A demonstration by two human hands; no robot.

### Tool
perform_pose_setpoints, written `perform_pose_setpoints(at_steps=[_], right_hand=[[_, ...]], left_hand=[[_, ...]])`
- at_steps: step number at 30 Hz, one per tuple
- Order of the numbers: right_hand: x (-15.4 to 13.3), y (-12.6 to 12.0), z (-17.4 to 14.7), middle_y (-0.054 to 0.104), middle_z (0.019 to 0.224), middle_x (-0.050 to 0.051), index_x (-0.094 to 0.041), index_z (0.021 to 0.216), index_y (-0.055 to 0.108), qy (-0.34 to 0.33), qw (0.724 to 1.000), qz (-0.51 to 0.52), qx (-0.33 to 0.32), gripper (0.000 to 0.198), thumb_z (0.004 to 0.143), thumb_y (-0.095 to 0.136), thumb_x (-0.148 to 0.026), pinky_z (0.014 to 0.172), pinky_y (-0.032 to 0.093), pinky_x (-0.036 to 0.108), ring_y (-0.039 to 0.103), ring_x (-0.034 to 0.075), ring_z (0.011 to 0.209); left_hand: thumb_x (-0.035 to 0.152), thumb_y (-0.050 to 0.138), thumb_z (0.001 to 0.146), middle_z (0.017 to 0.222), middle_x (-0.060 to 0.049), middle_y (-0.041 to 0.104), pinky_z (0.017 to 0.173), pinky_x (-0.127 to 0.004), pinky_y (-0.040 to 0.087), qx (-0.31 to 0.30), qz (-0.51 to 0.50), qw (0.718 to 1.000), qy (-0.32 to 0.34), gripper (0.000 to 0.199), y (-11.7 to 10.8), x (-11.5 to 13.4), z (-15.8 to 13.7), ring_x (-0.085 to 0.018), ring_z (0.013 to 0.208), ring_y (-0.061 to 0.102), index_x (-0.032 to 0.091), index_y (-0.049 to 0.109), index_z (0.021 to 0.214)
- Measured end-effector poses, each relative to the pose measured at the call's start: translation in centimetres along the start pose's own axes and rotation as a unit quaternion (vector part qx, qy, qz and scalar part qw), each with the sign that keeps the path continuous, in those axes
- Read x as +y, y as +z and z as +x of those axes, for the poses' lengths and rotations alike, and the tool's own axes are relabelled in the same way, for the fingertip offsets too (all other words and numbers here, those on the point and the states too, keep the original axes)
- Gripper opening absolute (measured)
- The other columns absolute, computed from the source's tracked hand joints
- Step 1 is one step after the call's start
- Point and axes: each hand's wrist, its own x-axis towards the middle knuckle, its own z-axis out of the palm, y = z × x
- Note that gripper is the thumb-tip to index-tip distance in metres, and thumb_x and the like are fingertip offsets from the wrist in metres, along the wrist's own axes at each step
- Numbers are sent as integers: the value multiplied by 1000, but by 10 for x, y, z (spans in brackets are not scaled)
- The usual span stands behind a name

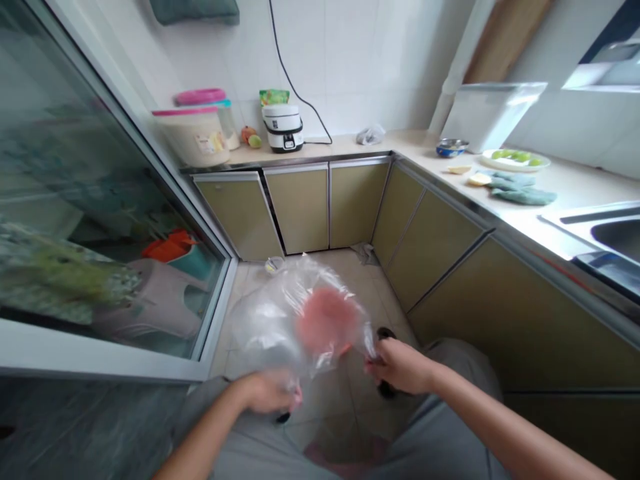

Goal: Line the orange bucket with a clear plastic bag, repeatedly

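Note:
A large clear plastic bag (270,317) spreads out, puffed and blurred, between my two hands above the floor. A round red patch (327,320) shows on or through it; whether it is print or contents I cannot tell. My right hand (400,365) is closed on the bag's gathered right edge. At its lower left, my left hand (267,392) is closed on the bag's near edge, its fingers smeared by motion, with a bit of pink at the fingertips.
Low cabinets (295,207) line the back and right. On the counter stand a rice cooker (283,128), a pink-lidded tub (197,140), a blue bowl (451,148), a plate of green pieces (517,160) and a green cloth (523,189). A glass sliding door (125,200) borders the left.

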Motion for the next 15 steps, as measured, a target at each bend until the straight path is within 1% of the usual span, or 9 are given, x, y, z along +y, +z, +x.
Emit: perform_pose_setpoints(at_steps=[1, 2, 3, 4, 6, 8, 9, 12, 15], right_hand=[[11, 4, -3, 66, 59, -1, -20, 65, 58, 24, 999, 12, -41, 21, 83, 70, -25, 41, 37, 18, 50, 10, 44], [18, 4, -5, 69, 63, 0, -20, 71, 58, 39, 996, 35, -66, 20, 87, 67, -30, 40, 37, 18, 49, 9, 42], [22, 2, -5, 71, 68, 0, -21, 77, 57, 45, 995, 57, -75, 21, 91, 64, -36, 40, 37, 19, 50, 9, 42], [24, -3, -3, 71, 70, 1, -21, 81, 57, 41, 994, 74, -62, 24, 92, 63, -41, 40, 37, 19, 50, 9, 42], [22, -16, 6, 71, 70, 1, -20, 84, 57, 23, 996, 87, -9, 30, 92, 63, -49, 42, 37, 19, 50, 9, 44], [18, -31, 19, 70, 68, 2, -20, 83, 57, 13, 995, 83, 55, 34, 91, 62, -52, 43, 38, 20, 50, 9, 45], [16, -39, 25, 69, 67, 2, -20, 82, 56, 11, 993, 79, 87, 34, 91, 61, -52, 43, 37, 20, 49, 9, 45], [11, -62, 40, 68, 63, 2, -19, 80, 56, 13, 983, 65, 174, 35, 92, 61, -52, 43, 36, 20, 47, 8, 44], [4, -83, 47, 65, 57, 0, -20, 83, 56, 23, 969, 80, 233, 32, 94, 61, -50, 41, 37, 20, 49, 10, 42]], left_hand=[[47, 86, 77, 79, -5, 78, 68, -34, 54, -23, 15, 999, -18, 25, -5, -6, -4, -23, 69, 71, 24, 81, 83], [50, 83, 80, 76, -6, 77, 70, -33, 53, -32, 27, 999, -23, 27, -12, -7, -5, -23, 70, 71, 23, 81, 81], [52, 78, 84, 77, -6, 77, 75, -32, 53, -23, 35, 999, -16, 30, -22, -3, -4, -22, 73, 71, 22, 81, 80], [53, 74, 87, 80, -7, 78, 80, -32, 52, 4, 36, 999, 1, 34, -34, 3, 0, -22, 78, 71, 21, 80, 81], [54, 71, 89, 91, -9, 78, 87, -31, 50, 95, 1, 994, 48, 36, -56, 20, 14, -22, 88, 70, 19, 79, 85], [52, 75, 85, 106, -12, 78, 88, -32, 51, 175, -79, 978, 81, 35, -74, 36, 35, -23, 94, 70, 18, 78, 89], [50, 77, 83, 113, -13, 77, 87, -33, 52, 202, -127, 967, 94, 34, -81, 42, 45, -23, 96, 70, 17, 76, 89], [44, 81, 77, 123, -14, 74, 85, -35, 54, 246, -223, 933, 139, 30, -94, 57, 70, -24, 99, 70, 16, 69, 80], [39, 78, 78, 119, -13, 75, 83, -33, 54, 266, -233, 920, 172, 26, -103, 70, 85, -24, 100, 70, 16, 66, 78]])
